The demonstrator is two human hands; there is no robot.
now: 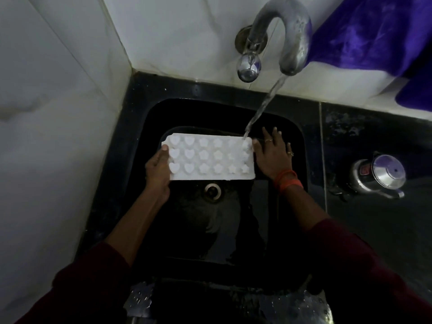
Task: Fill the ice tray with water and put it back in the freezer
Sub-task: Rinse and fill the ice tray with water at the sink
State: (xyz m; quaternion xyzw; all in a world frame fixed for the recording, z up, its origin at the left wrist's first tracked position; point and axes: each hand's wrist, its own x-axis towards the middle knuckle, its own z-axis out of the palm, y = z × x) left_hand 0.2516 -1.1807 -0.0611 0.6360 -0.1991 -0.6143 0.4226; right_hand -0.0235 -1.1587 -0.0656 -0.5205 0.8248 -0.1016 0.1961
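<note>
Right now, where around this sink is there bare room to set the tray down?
Free: the sink floor between the drain and the near rim; the dark counter in front of the kettle. Crowded: under the running tap, where the left hand grips and the right hand touches the ice tray.

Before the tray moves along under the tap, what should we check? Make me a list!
1. Water stream lands on the ice tray: ok, at its far right corner.
2. Left hand grips the tray's left end: ok.
3. Right hand steadies the right end: ok, thumb on the edge, fingers straight.
4. Tray is over the black sink, so spills drain: ok.
5. Heart and star cups full: cannot tell.
</note>
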